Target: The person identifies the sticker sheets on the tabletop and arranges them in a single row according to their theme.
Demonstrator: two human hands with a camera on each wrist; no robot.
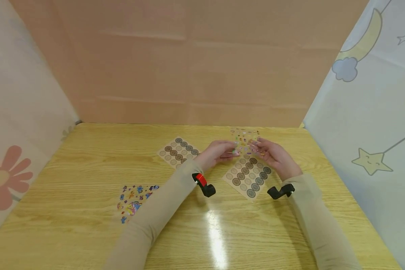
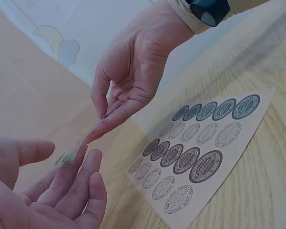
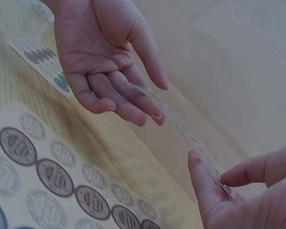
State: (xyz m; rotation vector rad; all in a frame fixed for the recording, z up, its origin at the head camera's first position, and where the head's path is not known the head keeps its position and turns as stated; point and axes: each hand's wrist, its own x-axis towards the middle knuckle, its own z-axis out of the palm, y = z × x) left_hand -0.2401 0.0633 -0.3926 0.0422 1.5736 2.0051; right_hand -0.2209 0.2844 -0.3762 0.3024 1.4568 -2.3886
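Observation:
A clear sheet of small colourful stickers [image 1: 244, 138] is held up above the far part of the table. My right hand [image 1: 275, 154] pinches its right side between thumb and fingers, as the right wrist view shows. The left hand [image 1: 218, 153] is at the sheet's other side. In the right wrist view that left hand [image 3: 109, 62] has its fingers under the sheet's edge and its thumb raised apart from it. Below the hands lies a sheet of round stamp-like stickers [image 1: 244, 176], in brown and dark grey-green rows.
A second sheet of round stickers [image 1: 175, 150] lies left of the left hand, partly covered by it. Nearer the left forearm lies a clear sheet of cartoon stickers [image 1: 133, 206]. The wooden table [image 1: 71, 161] meets a brown back panel [image 1: 189, 75] and printed side panels.

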